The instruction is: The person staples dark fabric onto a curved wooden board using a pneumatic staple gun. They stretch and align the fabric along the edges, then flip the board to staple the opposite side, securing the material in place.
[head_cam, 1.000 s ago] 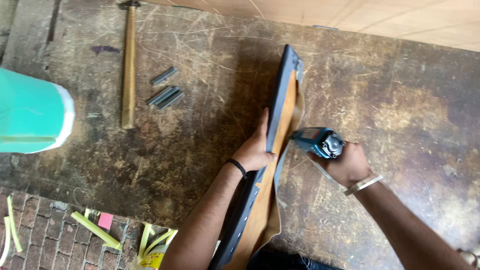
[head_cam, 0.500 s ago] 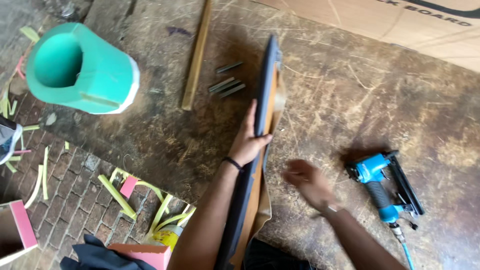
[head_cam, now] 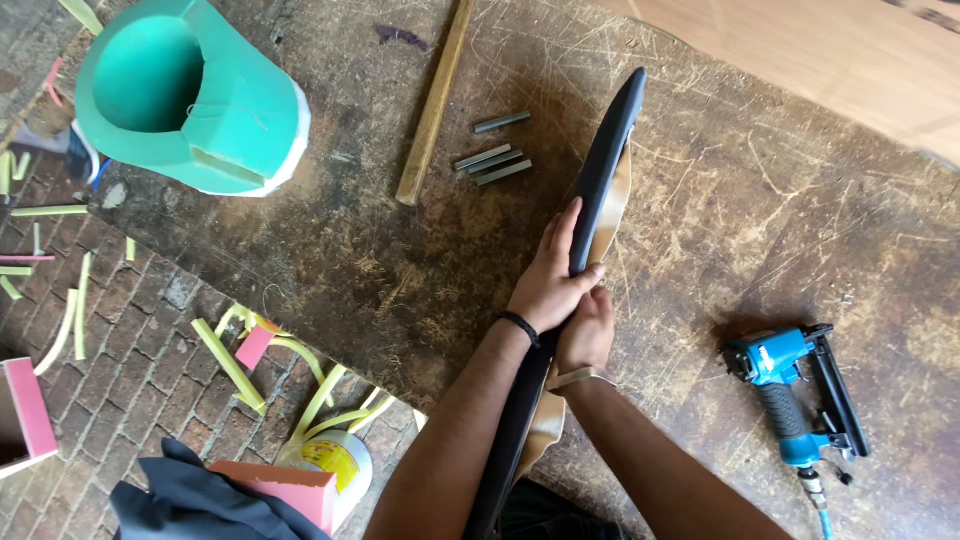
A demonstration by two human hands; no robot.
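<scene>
A long black padded panel with tan leather along its right side stands on edge on the worn workbench. My left hand wraps over the panel's top edge near its middle. My right hand sits just behind it, pressed against the panel and the leather on the right side. A blue pneumatic stapler lies on the bench to the right, apart from both hands.
A wooden-handled hammer and several grey staple strips lie left of the panel. A green foam block rests at the bench's left corner. Foam offcuts, a tin and dark cloth litter the brick floor.
My right hand set the stapler down on the bench at the right, then came back to the panel beside my left hand. The view shifted left.
</scene>
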